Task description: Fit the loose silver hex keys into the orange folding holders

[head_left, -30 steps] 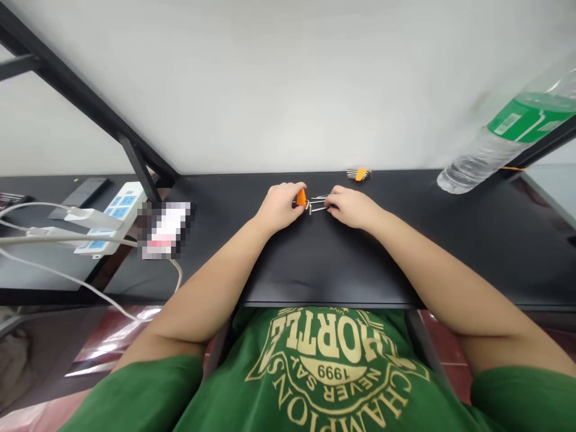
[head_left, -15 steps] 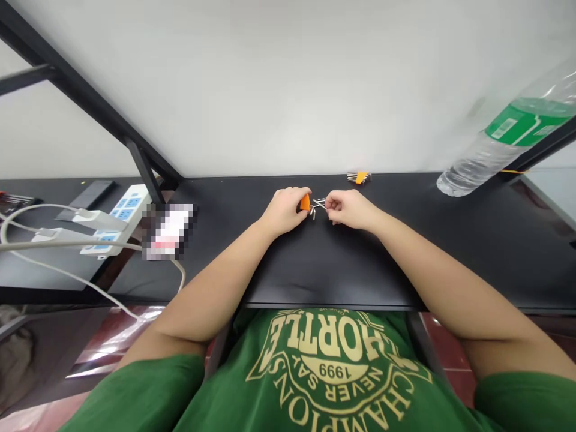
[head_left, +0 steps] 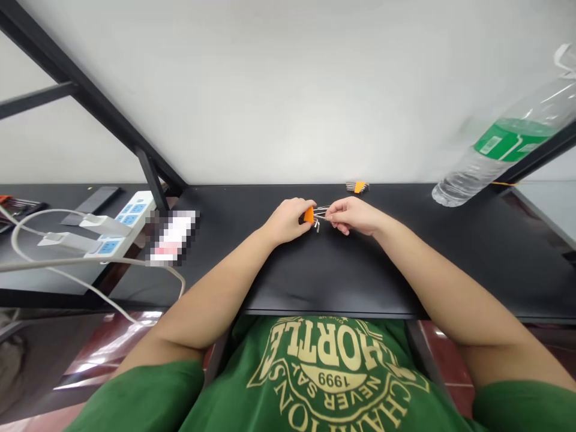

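My left hand [head_left: 290, 222] is closed around an orange hex key holder [head_left: 308, 214], gripped between thumb and fingers just above the black table. Between the hands, several silver hex keys [head_left: 321, 211] stick out from the holder's right side. Short bent ends [head_left: 317, 226] show below them. My right hand [head_left: 353, 215] pinches a thin silver hex key [head_left: 326, 218] between thumb and fingertips, its far end close to the holder. Whether that end sits inside the holder cannot be made out. Behind my right hand lies a second orange holder full of hex keys [head_left: 359, 187].
A large plastic bottle with a green label [head_left: 513, 141] stands at the right by the wall. On the left are a phone [head_left: 173, 237], blurred out, a white power strip [head_left: 130, 219] with plugs and cables, and a black metal frame [head_left: 150, 174]. The black table [head_left: 333, 276] ends near my body.
The key in my right hand has shifted from a slanted pose to nearly level with the holder. My right fingers have turned slightly. The whole view has moved a little.
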